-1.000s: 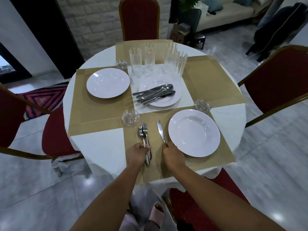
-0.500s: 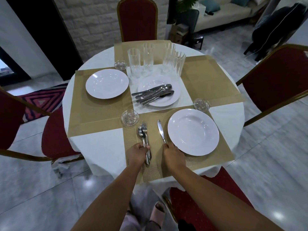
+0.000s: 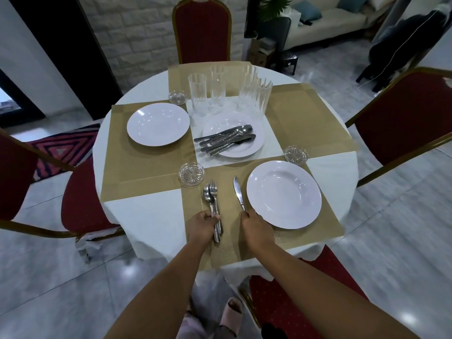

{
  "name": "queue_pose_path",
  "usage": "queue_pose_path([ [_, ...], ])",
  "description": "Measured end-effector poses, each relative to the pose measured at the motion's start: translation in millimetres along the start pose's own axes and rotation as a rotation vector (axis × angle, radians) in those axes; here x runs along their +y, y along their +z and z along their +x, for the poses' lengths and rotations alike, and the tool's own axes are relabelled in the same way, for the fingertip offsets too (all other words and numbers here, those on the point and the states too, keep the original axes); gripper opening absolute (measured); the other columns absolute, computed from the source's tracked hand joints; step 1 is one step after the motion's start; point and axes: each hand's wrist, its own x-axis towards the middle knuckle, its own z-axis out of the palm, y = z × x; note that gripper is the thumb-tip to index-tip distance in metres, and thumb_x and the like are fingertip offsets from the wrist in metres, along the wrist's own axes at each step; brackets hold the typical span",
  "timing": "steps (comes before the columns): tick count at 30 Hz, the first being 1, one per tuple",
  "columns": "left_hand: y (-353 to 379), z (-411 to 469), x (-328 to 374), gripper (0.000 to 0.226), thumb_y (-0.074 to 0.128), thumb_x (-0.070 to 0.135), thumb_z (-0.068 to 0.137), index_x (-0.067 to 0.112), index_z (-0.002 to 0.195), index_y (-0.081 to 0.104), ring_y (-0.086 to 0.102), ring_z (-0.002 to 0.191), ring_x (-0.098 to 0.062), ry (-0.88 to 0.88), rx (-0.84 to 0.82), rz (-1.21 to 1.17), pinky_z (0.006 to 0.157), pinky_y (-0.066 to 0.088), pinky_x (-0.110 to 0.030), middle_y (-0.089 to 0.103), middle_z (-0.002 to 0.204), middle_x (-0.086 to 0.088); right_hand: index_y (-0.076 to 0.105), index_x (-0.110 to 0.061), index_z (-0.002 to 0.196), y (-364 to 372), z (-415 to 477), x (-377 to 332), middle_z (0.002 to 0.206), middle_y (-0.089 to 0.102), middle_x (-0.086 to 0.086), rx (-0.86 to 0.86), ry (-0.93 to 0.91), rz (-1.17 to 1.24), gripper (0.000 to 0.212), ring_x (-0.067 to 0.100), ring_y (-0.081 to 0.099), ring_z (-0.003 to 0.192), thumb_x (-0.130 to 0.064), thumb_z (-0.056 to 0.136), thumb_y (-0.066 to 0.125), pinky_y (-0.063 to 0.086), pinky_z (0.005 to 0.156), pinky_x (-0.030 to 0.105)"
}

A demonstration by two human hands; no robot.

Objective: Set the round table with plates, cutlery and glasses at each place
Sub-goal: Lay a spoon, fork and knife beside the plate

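Head view of a round desk (image 3: 146,216) under a white cloth with gold woven placemats. Nearest, the left hand (image 3: 203,227) is clenched around the handles of a steel spoon (image 3: 207,193) and a steel fork (image 3: 213,189), which lie side by side on the near placemat (image 3: 227,250); the fingers hide the middle of both handles. The right hand (image 3: 255,227) grips the handle end of a steel table knife (image 3: 238,194), whose handle tip is covered by the hand; the blade points away, just left of a white round plate (image 3: 283,194). That empty plate sits on the same placemat. A small cut-glass coaster (image 3: 191,173) lies just beyond the fork tips, and a second one (image 3: 296,154) beyond the plate. At the centre, a white plate (image 3: 254,148) holds a loose pile of steel cutlery (image 3: 226,140); the pieces overlap and cannot be counted. To its left a third white plate (image 3: 158,124) lies empty on its own placemat. Farther back stand four clear ribbed tumblers (image 3: 217,85), their edges hard to separate, beside a third coaster (image 3: 177,97). Red chairs (image 3: 201,28) surround the desk, partly cut off.
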Motion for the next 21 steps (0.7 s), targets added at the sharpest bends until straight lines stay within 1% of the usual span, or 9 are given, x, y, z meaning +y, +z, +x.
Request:
queue_pose_path([
  [3,-3.2,-0.2,-4.9,0.015,0.071,0.026,0.082,0.017,0.094,0.072,0.069,0.087,-0.019,-0.025,-0.027,-0.069,0.089,0.054,-0.041,0.073,0.090,0.000,0.050,-0.009,0.134,-2.2,-0.6,-0.5,0.135,0.048,0.009,0.031,-0.031,0.003,0.039,0.024,0.058,0.110,-0.004,0.096,0.053,0.052,0.089,0.035],
  [5,-5.7,-4.6,-6.8,0.019,0.071,0.022,0.083,0.011,0.099,0.072,0.070,0.088,-0.024,-0.044,-0.062,-0.115,0.089,0.055,-0.042,0.074,0.093,-0.007,0.059,-0.011,0.125,-7.4,0.5,-4.9,0.127,0.055,0.006,0.072,-0.008,0.078,0.029,0.023,0.062,0.103,-0.009,0.097,0.052,0.053,0.083,0.034],
  [8,-12.5,-15.5,-4.9,0.019,0.068,0.012,0.087,0.001,0.102,0.069,0.067,0.074,-0.028,-0.071,-0.146,-0.224,0.071,0.059,-0.037,0.071,0.091,-0.018,0.070,-0.012,0.103,-17.3,11.5,-11.9,0.107,0.067,0.004,0.049,0.142,0.393,0.024,0.023,0.064,0.091,-0.020,0.096,0.048,0.050,0.074,0.031],
  [10,-17.2,-19.9,-4.0,0.016,0.068,0.010,0.086,0.000,0.098,0.068,0.066,0.069,-0.030,-0.074,-0.196,-0.240,0.066,0.059,-0.040,0.070,0.087,-0.023,0.073,-0.010,0.093,-22.6,21.6,-15.6,0.095,0.071,0.005,-0.028,0.219,0.640,0.025,0.020,0.063,0.081,-0.021,0.092,0.050,0.047,0.066,0.027],
  [11,-19.3,-21.6,-2.5,0.013,0.069,0.011,0.086,0.001,0.095,0.069,0.066,0.069,-0.030,-0.057,-0.211,-0.214,0.068,0.059,-0.040,0.070,0.086,-0.022,0.073,-0.008,0.090,-25.0,26.1,-17.5,0.091,0.071,0.005,-0.054,0.240,0.741,0.025,0.018,0.062,0.076,-0.021,0.091,0.052,0.044,0.061,0.025],
  [14,-23.9,-26.2,1.8,0.006,0.070,0.013,0.085,0.008,0.087,0.070,0.065,0.068,-0.019,0.021,-0.193,-0.108,0.064,0.055,-0.026,0.071,0.080,-0.010,0.074,-0.008,0.081,-27.9,37.6,-22.9,0.083,0.066,-0.001,-0.090,0.278,0.899,0.018,0.018,0.059,0.067,-0.019,0.086,0.059,0.042,0.056,0.025],
  [16,-26.2,-26.1,1.3,0.004,0.072,0.014,0.084,0.010,0.083,0.070,0.065,0.071,-0.020,0.037,-0.174,-0.080,0.072,0.054,-0.033,0.071,0.079,-0.009,0.074,-0.009,0.089,-28.1,41.0,-27.1,0.076,0.064,-0.006,-0.112,0.294,1.009,0.012,0.017,0.056,0.060,-0.013,0.082,0.064,0.044,0.056,0.024],
  [18,-29.6,-26.9,1.4,0.006,0.074,0.016,0.081,0.011,0.082,0.072,0.067,0.075,-0.023,0.033,-0.160,-0.061,0.080,0.054,-0.039,0.073,0.081,-0.009,0.072,-0.004,0.101,-27.9,42.0,-30.2,0.069,0.064,-0.001,-0.154,0.313,1.114,0.023,0.015,0.052,0.056,-0.008,0.080,0.067,0.044,0.053,0.024],
  [21,-33.8,-27.3,-0.5,0.009,0.076,0.018,0.079,0.011,0.084,0.073,0.067,0.074,-0.022,0.015,-0.151,-0.049,0.080,0.054,-0.038,0.074,0.080,-0.007,0.071,-0.002,0.088,-26.5,43.1,-33.3,0.071,0.058,0.008,-0.219,0.331,1.196,0.007,0.013,0.048,0.054,-0.006,0.083,0.070,0.041,0.053,0.023],
])
